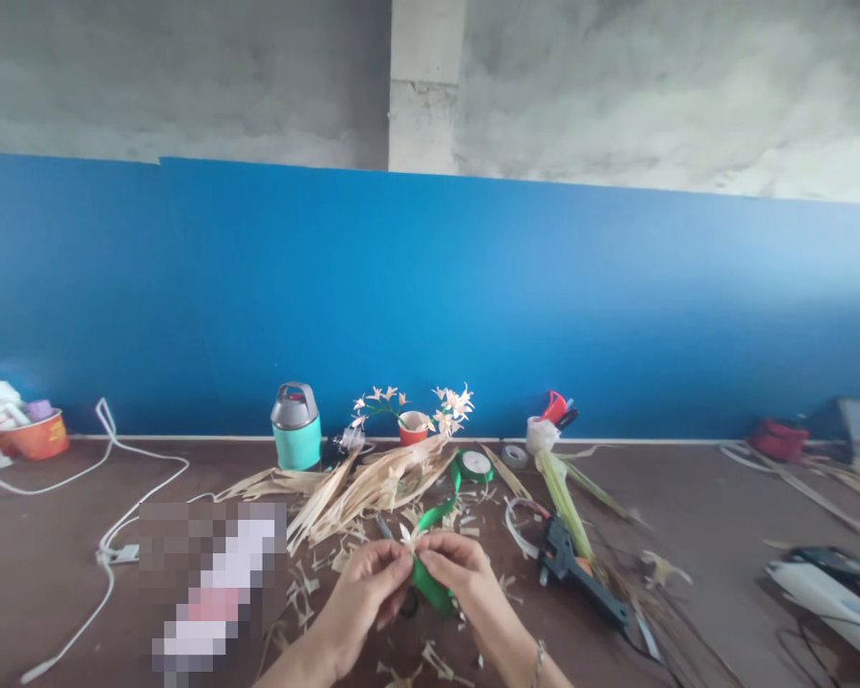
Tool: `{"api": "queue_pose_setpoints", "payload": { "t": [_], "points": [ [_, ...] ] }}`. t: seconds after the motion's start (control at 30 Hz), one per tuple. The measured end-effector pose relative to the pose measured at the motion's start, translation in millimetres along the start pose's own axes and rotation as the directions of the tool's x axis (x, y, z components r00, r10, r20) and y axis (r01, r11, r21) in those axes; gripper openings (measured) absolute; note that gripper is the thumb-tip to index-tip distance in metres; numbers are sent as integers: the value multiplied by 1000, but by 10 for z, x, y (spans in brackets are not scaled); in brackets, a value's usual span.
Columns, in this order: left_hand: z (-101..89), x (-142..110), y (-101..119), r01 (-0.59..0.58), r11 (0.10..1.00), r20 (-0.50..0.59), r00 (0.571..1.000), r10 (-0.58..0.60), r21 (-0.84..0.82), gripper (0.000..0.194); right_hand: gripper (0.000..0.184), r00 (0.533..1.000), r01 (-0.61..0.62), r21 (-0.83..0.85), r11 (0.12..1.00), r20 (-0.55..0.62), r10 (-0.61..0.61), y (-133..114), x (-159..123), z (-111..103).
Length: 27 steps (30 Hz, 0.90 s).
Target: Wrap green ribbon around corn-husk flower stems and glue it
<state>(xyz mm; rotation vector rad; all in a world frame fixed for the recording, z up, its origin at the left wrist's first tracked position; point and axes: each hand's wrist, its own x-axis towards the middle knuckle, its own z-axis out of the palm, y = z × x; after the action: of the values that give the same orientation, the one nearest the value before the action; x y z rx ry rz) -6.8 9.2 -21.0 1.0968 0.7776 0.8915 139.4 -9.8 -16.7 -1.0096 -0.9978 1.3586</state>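
Both of my hands meet low in the middle of the view over a brown table (702, 516). My left hand (370, 585) pinches a small pale straw flower (407, 535) at its fingertips. Against it, my right hand (457, 566) is closed on a green ribbon (430, 585) that runs up and back to a ribbon roll (476, 465). Straw scraps lie all around the hands.
A pile of dried straw leaves (373, 483) lies behind the hands. A black glue gun (569, 564) and green stalks (565, 497) sit to the right. At the back stand a teal container (296, 427), a cup of straw flowers (414, 423) and tape rolls (514, 456). A white cable (115, 497) trails left.
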Motion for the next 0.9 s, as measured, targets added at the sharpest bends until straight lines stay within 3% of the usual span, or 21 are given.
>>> {"api": "queue_pose_setpoints", "payload": {
  "t": [0.33, 0.5, 0.77, 0.9],
  "points": [
    [41, -31, 81, 58, 998, 32, 998, -59, 36, 43, 35, 999, -50, 75, 996, 16, 49, -43, -19, 23],
    [56, -56, 99, 91, 995, -7, 996, -91, 32, 40, 35, 1000, -25, 62, 998, 9, 24, 15, -7, 23],
    [99, 12, 62, 62, 994, -65, 996, -57, 93, 36, 39, 1000, 8, 11, 1000, -1, -8, 83, 35, 11],
    [101, 26, 34, -22, 987, -133, 990, 43, 158, 31, 39, 998, 55, -34, 998, -20, -55, 70, 43, 26]
  ]
}}
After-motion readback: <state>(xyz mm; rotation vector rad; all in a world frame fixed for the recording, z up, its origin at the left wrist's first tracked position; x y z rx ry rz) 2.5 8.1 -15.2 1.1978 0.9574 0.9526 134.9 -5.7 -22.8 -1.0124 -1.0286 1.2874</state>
